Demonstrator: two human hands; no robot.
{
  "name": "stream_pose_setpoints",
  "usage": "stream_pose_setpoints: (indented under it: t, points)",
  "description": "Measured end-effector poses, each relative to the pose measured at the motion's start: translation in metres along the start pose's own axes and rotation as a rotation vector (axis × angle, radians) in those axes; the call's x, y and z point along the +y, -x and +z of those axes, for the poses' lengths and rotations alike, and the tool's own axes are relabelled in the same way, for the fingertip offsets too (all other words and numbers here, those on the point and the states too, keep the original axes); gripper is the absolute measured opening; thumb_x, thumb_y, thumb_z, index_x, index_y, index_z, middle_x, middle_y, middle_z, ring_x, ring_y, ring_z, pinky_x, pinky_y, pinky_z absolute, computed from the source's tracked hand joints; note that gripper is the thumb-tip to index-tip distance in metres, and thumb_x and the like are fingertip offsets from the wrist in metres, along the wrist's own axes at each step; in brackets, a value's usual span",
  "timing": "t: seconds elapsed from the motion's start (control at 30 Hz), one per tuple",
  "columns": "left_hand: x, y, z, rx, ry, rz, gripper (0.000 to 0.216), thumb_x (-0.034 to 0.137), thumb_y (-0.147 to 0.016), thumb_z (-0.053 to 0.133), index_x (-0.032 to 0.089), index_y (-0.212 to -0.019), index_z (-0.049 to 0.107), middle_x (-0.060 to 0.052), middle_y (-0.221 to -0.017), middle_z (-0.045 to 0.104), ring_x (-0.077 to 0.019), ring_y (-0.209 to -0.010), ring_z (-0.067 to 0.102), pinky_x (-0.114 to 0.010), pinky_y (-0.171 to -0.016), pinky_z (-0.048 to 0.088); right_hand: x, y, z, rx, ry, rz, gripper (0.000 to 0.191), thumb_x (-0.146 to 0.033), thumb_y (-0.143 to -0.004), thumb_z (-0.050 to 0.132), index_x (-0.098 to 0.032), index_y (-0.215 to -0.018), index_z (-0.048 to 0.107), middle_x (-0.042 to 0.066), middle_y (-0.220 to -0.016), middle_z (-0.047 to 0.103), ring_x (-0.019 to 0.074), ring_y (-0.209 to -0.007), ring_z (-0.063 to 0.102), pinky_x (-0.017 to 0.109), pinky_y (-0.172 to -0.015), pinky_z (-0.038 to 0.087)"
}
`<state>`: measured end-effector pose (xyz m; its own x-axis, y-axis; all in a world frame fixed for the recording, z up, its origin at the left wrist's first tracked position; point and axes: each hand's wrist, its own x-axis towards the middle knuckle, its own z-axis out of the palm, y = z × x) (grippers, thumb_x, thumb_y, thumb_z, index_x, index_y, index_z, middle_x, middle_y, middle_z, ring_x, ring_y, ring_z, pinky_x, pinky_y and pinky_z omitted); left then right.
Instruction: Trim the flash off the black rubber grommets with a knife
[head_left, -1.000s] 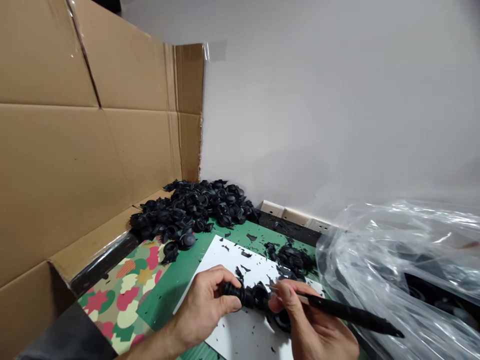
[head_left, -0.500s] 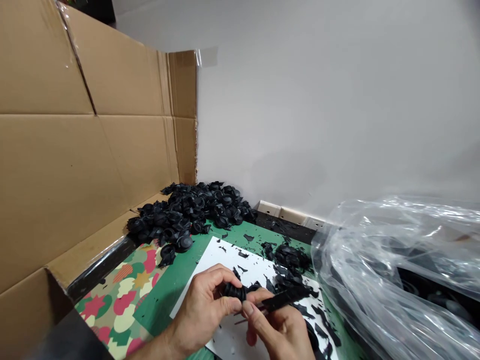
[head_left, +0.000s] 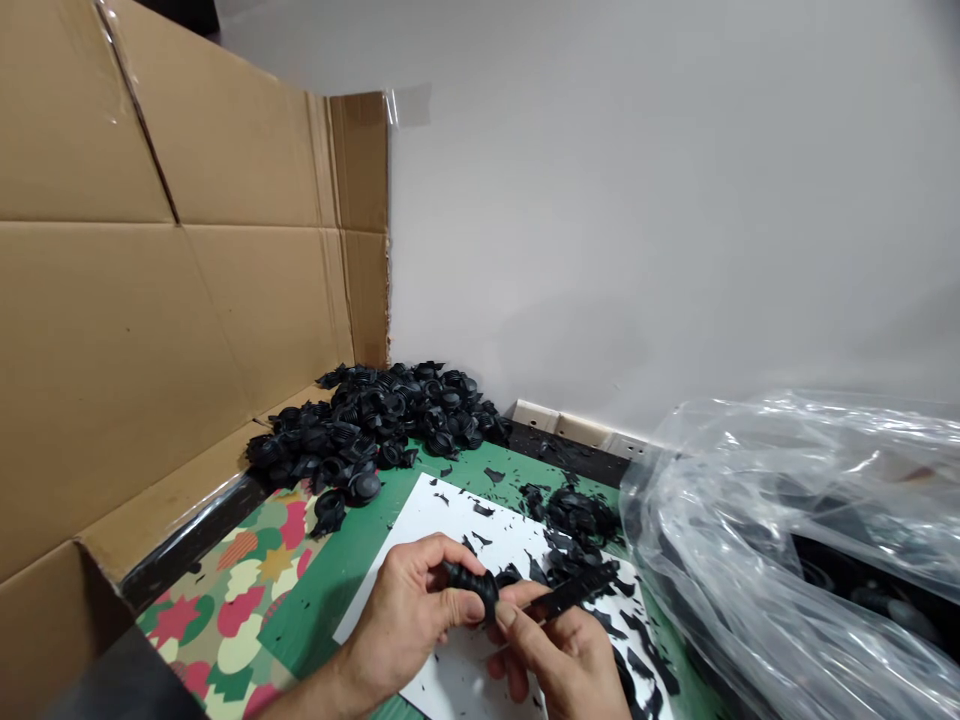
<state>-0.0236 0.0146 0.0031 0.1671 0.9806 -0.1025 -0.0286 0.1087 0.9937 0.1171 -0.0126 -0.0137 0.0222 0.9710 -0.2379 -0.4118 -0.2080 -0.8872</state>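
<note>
A plain grey wall (head_left: pixel 600 200) rises at the far side, with brown cardboard (head_left: pixel 247 290) standing folded along the left and a pale socket strip (head_left: pixel 581 430) low against the wall. On my green surface (head_left: pixel 461 466) lie a patterned sheet (head_left: pixel 232 600) at the near left and a white sheet (head_left: pixel 420 520) in the middle. A big pile of black parts (head_left: pixel 375 415) sits at the far left, a smaller heap of black scraps (head_left: pixel 577 515) spreads to the right of the white sheet's middle, and clear plastic (head_left: pixel 697 560) bunches up at the right. My left hand (head_left: pixel 409 610) pinches a black ribbed part (head_left: pixel 486 592) between thumb and fingers, up over the white sheet. The part's long axis runs left to right, dipping a little towards the near right, and its broad rim faces my right hand (head_left: pixel 562 650). That hand is closed round a black-handled tool (head_left: pixel 574 592), its handle slanting up to the far right, while my thumb and fingertip come up against the part's rim. A second ago my right hand was farther right and the handle stuck out to the near right; now it has swung round and the two hands nearly meet. Since half a second ago more of the part's rim shows beyond my left thumb.
</note>
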Motion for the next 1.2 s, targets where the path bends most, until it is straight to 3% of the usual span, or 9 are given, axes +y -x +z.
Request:
stream_pose_setpoints:
  t: [0.23, 0.5, 0.63, 0.97, 1.2]
  points:
    - [-0.005, -0.004, 0.0, 0.007, 0.049, 0.1, 0.02, 0.011, -0.054, 0.075, 0.017, -0.073, 0.071, 0.002, -0.065, 0.059, -0.0126, -0.062, 0.049, -0.022, -0.057, 0.037, 0.007, -0.004, -0.005, 0.01, 0.065, -0.034, 0.044, -0.053, -0.055, 0.081, -0.014, -0.063, 0.062, -0.005, -0.043, 0.05, 0.0109, -0.039, 0.048, 0.022, -0.044, 0.038]
    - [-0.009, -0.004, -0.002, 0.006, 0.076, 0.061, 0.024, 0.008, -0.053, 0.071, 0.017, -0.075, 0.07, 0.003, -0.061, 0.06, -0.0137, -0.062, 0.051, -0.022, -0.057, 0.037, 0.025, -0.012, -0.012, 0.025, 0.123, -0.08, 0.044, -0.056, -0.058, 0.077, -0.015, -0.064, 0.062, -0.007, -0.044, 0.045, 0.0083, -0.036, 0.039, 0.026, -0.046, 0.04]
    - [-0.008, -0.004, -0.002, 0.021, 0.076, 0.044, 0.026, 0.005, -0.051, 0.07, 0.017, -0.074, 0.07, 0.003, -0.06, 0.06, -0.0133, -0.061, 0.051, -0.022, -0.056, 0.037, 0.03, -0.014, -0.013, 0.037, 0.126, -0.084, 0.046, -0.057, -0.056, 0.077, -0.015, -0.064, 0.062, -0.005, -0.048, 0.05, 0.0079, -0.036, 0.038, 0.027, -0.045, 0.041]
    - [-0.012, -0.006, -0.002, 0.076, 0.026, 0.022, 0.023, 0.005, -0.048, 0.069, 0.015, -0.069, 0.071, 0.004, -0.058, 0.057, -0.0123, -0.058, 0.048, -0.022, -0.055, 0.035, 0.031, -0.015, -0.013, 0.038, 0.123, -0.067, 0.049, -0.06, -0.054, 0.078, -0.014, -0.064, 0.062, -0.006, -0.042, 0.047, 0.0093, -0.036, 0.042, 0.024, -0.044, 0.037]
    - [-0.012, -0.006, -0.001, 0.08, 0.018, 0.069, 0.024, 0.001, -0.049, 0.067, 0.016, -0.067, 0.072, 0.001, -0.067, 0.064, -0.015, -0.066, 0.054, -0.023, -0.062, 0.04, 0.03, -0.014, -0.012, 0.032, 0.134, -0.065, 0.05, -0.061, -0.054, 0.078, -0.014, -0.065, 0.062, -0.005, -0.039, 0.047, 0.0112, -0.036, 0.044, 0.024, -0.043, 0.033]
